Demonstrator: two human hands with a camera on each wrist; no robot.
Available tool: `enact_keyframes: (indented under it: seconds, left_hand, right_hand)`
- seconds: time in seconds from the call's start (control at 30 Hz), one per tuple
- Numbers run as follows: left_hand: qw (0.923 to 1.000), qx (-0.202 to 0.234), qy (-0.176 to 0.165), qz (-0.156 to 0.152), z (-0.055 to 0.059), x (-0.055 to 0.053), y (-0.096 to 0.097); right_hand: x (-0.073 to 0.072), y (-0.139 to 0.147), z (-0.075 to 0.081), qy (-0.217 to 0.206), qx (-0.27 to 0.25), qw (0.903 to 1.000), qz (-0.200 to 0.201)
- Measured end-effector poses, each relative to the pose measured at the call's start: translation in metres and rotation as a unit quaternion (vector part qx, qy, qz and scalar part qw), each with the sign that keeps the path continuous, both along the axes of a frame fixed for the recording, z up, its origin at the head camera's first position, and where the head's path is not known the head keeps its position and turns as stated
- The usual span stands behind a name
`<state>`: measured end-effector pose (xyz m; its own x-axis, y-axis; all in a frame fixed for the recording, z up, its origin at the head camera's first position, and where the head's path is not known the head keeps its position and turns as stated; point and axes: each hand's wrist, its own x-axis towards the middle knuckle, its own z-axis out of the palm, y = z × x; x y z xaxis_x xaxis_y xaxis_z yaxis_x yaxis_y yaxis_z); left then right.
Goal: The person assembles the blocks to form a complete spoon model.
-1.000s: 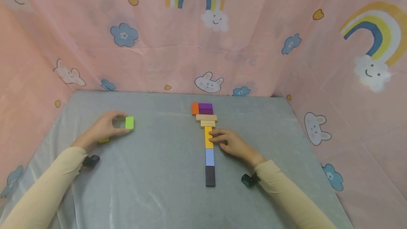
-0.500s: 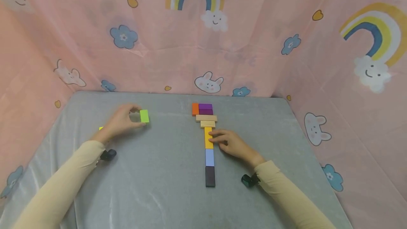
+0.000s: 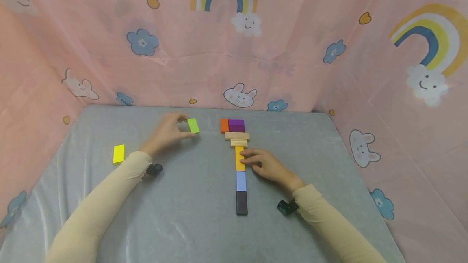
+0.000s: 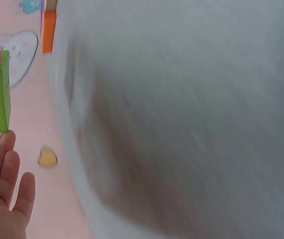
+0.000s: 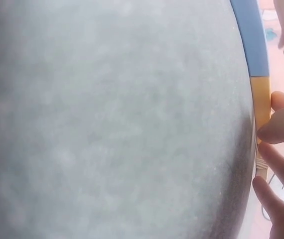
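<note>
In the head view my left hand (image 3: 167,133) pinches a bright green block (image 3: 193,125) between thumb and fingers, left of the orange block. The left wrist view shows the green block (image 4: 1,97) edge-on, with thumb at one end and fingertips at the other. My right hand (image 3: 268,166) touches the right side of an amber block (image 3: 239,158) with its fingertips. That block lies in a row, ahead of a light blue block (image 3: 241,181) and a black block (image 3: 242,203). In the right wrist view the fingertips (image 5: 270,130) lie along the amber block's edge.
Beyond the amber block are thin wooden slats (image 3: 239,143), a wooden plank (image 3: 237,135), an orange block (image 3: 224,126) and purple blocks (image 3: 236,125). A yellow block (image 3: 118,154) lies at the left. Grey cloth covers the table (image 3: 190,206); a pink patterned curtain (image 3: 285,68) surrounds it.
My left hand has carried the green block right and toward the table's far side, and the block has tilted. The yellow block has come into full view. My right hand stays at the amber block.
</note>
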<state>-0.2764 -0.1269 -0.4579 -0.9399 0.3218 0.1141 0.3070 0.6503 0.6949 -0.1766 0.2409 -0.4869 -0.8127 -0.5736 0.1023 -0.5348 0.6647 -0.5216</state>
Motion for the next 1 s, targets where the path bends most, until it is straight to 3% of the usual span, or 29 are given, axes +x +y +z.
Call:
enact_keyframes:
  seconds: [0.37,0.57,0.77,1.0]
  left_hand:
    - [0.9998,-0.003,-0.013,-0.011,-0.004,-0.010,0.065]
    - [0.9987,-0.028,0.001,-0.043,-0.006,-0.016,0.098]
    - [0.9966,-0.043,0.017,-0.068,-0.001,-0.019,0.130]
    - [0.9949,-0.067,0.023,-0.073,0.003,-0.024,0.158]
  right_hand:
    - [0.000,-0.002,0.000,-0.009,0.009,0.9999,-0.008]
    - [0.000,-0.002,0.002,-0.008,0.009,0.9999,-0.002]
    - [-0.001,0.000,0.001,-0.002,0.008,1.0000,0.004]
    - [-0.002,0.000,-0.001,0.002,0.004,1.0000,0.006]
